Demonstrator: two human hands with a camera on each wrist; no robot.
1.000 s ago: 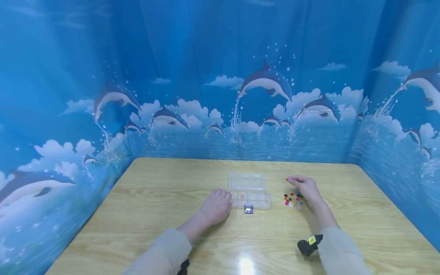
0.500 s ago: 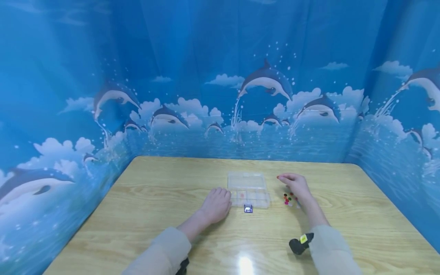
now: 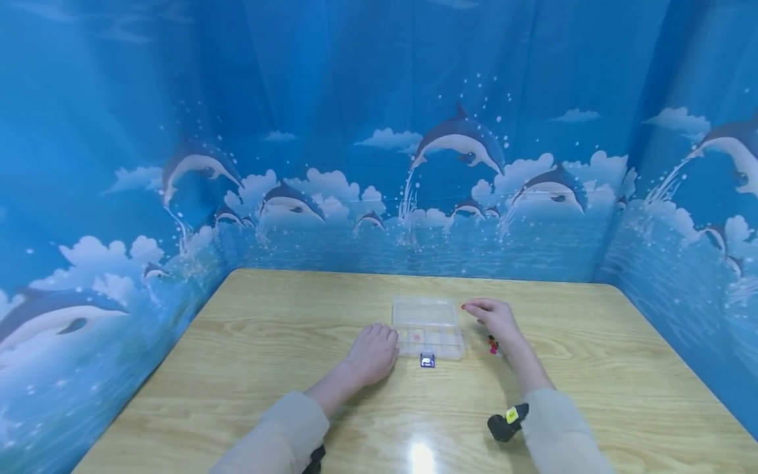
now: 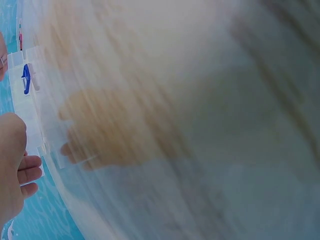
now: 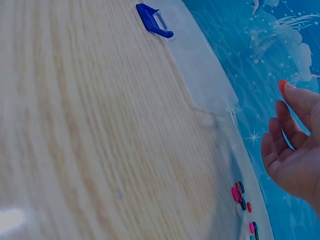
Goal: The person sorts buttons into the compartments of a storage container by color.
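A clear plastic compartment box (image 3: 431, 341) lies with its lid laid back on the table; a few small pieces show in its left compartments. My left hand (image 3: 372, 355) grips the box's left edge with bent fingers, thumb over the near side in the left wrist view. Between thumb and index fingertip, my right hand (image 3: 496, 317) pinches an orange-red button (image 5: 283, 85), just right of the open lid. The other right fingers are loosely bent. Below that hand lies a pile of coloured buttons (image 5: 239, 195), partly hidden by the right forearm in the head view.
A blue latch (image 3: 428, 360) sticks out from the box's front edge. The wood-grain table (image 3: 266, 316) spreads around, backed by a blue dolphin-print curtain (image 3: 331, 131). A black wrist camera (image 3: 506, 424) hangs beside the right sleeve.
My right hand has moved left from above the button pile toward the box, carrying the orange-red button. The forearm now covers more of the pile. My left hand has stayed put.
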